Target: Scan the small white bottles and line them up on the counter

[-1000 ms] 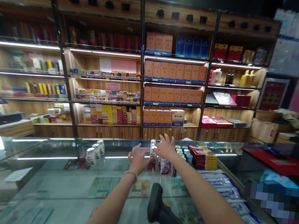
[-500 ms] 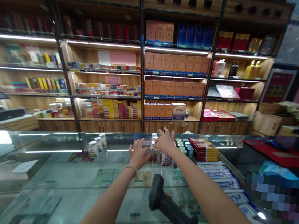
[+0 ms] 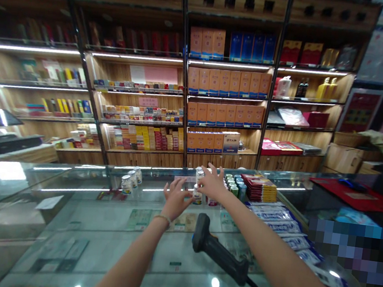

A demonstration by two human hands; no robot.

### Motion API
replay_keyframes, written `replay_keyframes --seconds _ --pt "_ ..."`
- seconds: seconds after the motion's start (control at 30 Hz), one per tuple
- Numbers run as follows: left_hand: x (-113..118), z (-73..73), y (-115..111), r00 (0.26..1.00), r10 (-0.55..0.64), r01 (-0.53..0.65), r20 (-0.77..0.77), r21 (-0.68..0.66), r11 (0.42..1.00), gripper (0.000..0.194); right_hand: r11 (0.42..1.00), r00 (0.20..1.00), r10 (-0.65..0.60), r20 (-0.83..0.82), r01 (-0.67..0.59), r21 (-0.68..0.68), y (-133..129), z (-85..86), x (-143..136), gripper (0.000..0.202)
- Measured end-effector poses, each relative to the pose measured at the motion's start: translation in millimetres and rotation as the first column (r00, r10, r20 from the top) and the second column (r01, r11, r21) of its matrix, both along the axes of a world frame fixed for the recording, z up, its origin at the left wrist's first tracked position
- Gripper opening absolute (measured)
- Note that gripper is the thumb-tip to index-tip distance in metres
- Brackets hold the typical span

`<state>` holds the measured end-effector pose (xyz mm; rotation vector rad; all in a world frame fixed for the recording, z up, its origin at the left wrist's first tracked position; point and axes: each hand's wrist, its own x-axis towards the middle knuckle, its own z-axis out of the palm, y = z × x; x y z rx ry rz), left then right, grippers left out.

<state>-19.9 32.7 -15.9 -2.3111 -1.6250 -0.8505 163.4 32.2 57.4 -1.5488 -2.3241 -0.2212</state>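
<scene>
My left hand (image 3: pixel 176 200) reaches over the glass counter (image 3: pixel 111 241), thumb and forefinger pinched at the left side of a small white bottle (image 3: pixel 198 194); its other fingers are spread. Close beside it, my right hand (image 3: pixel 212 182) has its fingers spread, with the thumb near that bottle's top. Another white bottle (image 3: pixel 199 173) stands just behind, beside the right fingertips. Part of the bottle group is hidden behind my right hand. A black handheld scanner (image 3: pixel 219 251) lies on the glass between my forearms.
Several white bottles (image 3: pixel 131 180) stand in a row at left. Right of my hands are green-lidded containers (image 3: pixel 231 184), a stack of red and yellow packets (image 3: pixel 259 188) and blue-white packets (image 3: pixel 278 223). A red mat (image 3: pixel 357 194) lies at far right. Stocked shelves (image 3: pixel 226 96) line the wall.
The view has shifted slightly, so shelves and counter sit a little farther right. My left fingertips are closer to the front bottle. My right hand stays by the bottles.
</scene>
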Motion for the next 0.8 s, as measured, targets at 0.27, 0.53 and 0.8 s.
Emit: replay_keyframes --seconds 0.27,0.53,0.8 --pt "5.4 -5.9 -6.7 0.998 -0.004 0.005 0.058 -0.015 1.0 0.006 0.999 0.999 0.013 -0.047 -0.011 0.043 -6.4 -15.0 9.2 0.019" --pt "5.9 -6.3 -8.8 0.995 -0.017 0.016 0.095 0.012 1.0 0.004 0.998 0.995 0.017 -0.103 -0.01 0.069 -3.2 -27.8 11.3 0.021" --pt "8.1 -6.0 -11.3 0.993 -0.026 0.024 0.117 0.024 0.999 0.001 0.996 0.992 0.03 -0.127 -0.018 0.091 -7.0 -30.0 13.0 0.017"
